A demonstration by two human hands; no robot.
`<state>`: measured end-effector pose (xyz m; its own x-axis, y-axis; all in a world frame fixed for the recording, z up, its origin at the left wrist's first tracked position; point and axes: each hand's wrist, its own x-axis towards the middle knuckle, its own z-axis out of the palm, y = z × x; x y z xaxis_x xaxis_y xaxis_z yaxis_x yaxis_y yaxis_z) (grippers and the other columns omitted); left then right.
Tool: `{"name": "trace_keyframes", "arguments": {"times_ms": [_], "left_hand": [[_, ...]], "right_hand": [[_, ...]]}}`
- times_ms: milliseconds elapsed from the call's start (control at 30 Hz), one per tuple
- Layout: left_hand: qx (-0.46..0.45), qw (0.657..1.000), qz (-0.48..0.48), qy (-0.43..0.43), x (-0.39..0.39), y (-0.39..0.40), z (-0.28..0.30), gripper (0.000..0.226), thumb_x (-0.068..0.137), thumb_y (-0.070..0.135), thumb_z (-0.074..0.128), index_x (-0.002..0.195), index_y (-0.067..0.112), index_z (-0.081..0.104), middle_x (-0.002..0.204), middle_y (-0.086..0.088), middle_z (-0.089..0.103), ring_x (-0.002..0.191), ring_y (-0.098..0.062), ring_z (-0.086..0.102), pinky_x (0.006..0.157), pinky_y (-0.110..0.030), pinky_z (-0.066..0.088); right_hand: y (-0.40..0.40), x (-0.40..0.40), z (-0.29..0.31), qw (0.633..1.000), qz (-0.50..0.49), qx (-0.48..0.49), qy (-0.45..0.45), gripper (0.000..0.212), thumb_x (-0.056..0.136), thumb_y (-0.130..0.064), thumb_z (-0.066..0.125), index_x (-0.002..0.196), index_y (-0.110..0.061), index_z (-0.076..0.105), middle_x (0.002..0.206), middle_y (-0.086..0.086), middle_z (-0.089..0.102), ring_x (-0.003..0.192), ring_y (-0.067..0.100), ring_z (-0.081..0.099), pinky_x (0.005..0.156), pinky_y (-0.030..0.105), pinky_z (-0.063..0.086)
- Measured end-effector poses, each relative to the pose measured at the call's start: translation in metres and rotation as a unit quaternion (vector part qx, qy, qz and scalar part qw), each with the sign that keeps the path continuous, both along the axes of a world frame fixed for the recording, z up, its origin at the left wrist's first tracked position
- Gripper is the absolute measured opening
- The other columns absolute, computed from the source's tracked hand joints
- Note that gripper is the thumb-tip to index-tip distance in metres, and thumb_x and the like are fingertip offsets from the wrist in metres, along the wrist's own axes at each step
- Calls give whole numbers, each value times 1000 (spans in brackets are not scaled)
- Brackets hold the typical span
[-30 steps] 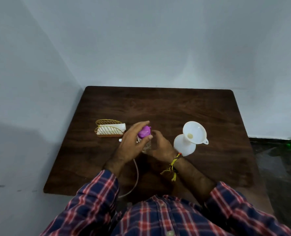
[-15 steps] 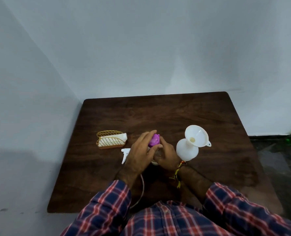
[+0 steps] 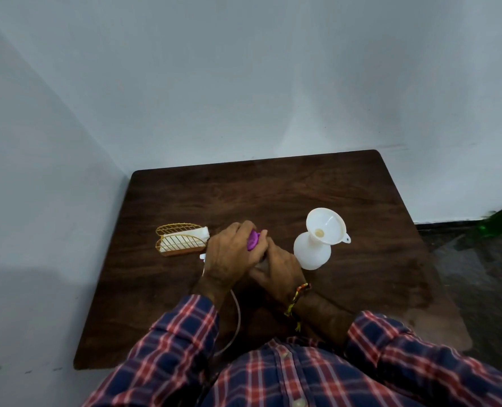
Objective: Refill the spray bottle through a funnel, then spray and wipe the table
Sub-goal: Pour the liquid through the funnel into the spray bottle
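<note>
Both hands meet at the middle of the dark wooden table (image 3: 273, 195). My left hand (image 3: 229, 254) is wrapped over a purple cap (image 3: 253, 240) from above. My right hand (image 3: 279, 271) grips the container under that cap, and its body is hidden by my fingers. To the right stands a white bottle (image 3: 311, 255) with a white funnel (image 3: 326, 227) seated in its neck. The white spray head (image 3: 202, 256) lies on the table behind my left hand, and its thin tube (image 3: 237, 315) trails toward me.
A gold wire holder (image 3: 182, 240) with white tissues stands left of my hands. The table sits in a corner, with walls at the back and left. A green object (image 3: 499, 223) lies on the dark floor at the far right.
My left hand has closed further over the purple cap, which now shows less. Both hands stay on the container. The view has tilted, so the table sits lower in frame.
</note>
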<state>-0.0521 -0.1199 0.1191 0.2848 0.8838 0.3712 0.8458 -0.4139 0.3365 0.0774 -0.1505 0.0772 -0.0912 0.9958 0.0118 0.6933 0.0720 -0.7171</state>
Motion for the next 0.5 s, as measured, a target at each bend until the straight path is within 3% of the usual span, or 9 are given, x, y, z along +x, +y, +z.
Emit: {"name": "trace_keyframes", "arguments": {"times_ms": [67, 133, 200, 300, 400, 467, 500], "left_hand": [[37, 999, 3, 33, -2, 7, 10, 21, 89, 39, 59, 84, 18, 59, 70, 3, 59, 59, -10, 54, 51, -20, 41], [18, 998, 34, 48, 2, 12, 20, 20, 90, 37, 58, 81, 19, 55, 64, 5, 54, 54, -10, 50, 50, -21, 35], [-62, 991, 103, 62, 10, 14, 31, 20, 93, 39, 51, 85, 21, 52, 67, 5, 53, 58, -11, 50, 53, -25, 36], [-205, 947, 213, 124, 25, 19, 49, 36, 97, 48, 42, 90, 17, 58, 74, 1, 55, 66, -14, 51, 60, -31, 40], [-254, 929, 245, 109, 18, 20, 71, 57, 101, 56, 26, 75, 14, 56, 63, 0, 48, 54, -11, 43, 51, -27, 32], [-224, 949, 205, 86, 1, 19, 74, 54, 99, 58, 32, 80, 15, 59, 73, -1, 59, 61, -12, 51, 57, -30, 41], [-229, 962, 136, 51, -8, 19, 73, 45, 97, 56, 42, 97, 17, 65, 94, -2, 68, 78, -15, 61, 70, -33, 50]], "right_hand": [[0, -4, 1, 1000, 2, 18, -13, 72, 82, -51, 65, 140, -19, 38, 115, 1, 66, 100, 20, 65, 87, 41, 53], [5, -9, 2, 999, -13, 22, -26, 71, 81, -53, 63, 139, -18, 39, 112, 1, 68, 97, 21, 66, 84, 42, 54], [9, -13, 5, 998, -28, 31, -46, 66, 81, -57, 61, 132, -18, 44, 109, 2, 68, 94, 23, 67, 81, 40, 54], [9, -14, 6, 998, -20, 6, -67, 59, 82, -58, 61, 125, -21, 47, 108, 2, 68, 95, 23, 66, 81, 39, 53], [5, -10, 1, 999, -42, 6, -17, 54, 77, -59, 65, 115, -24, 49, 100, -2, 69, 89, 19, 68, 78, 40, 55], [8, -7, -1, 998, -59, 34, -14, 54, 74, -60, 65, 110, -23, 49, 94, -2, 70, 84, 20, 69, 72, 41, 57], [9, -5, -1, 997, -64, 41, -19, 53, 74, -59, 67, 109, -23, 49, 92, -1, 70, 82, 20, 69, 70, 41, 57]]}}
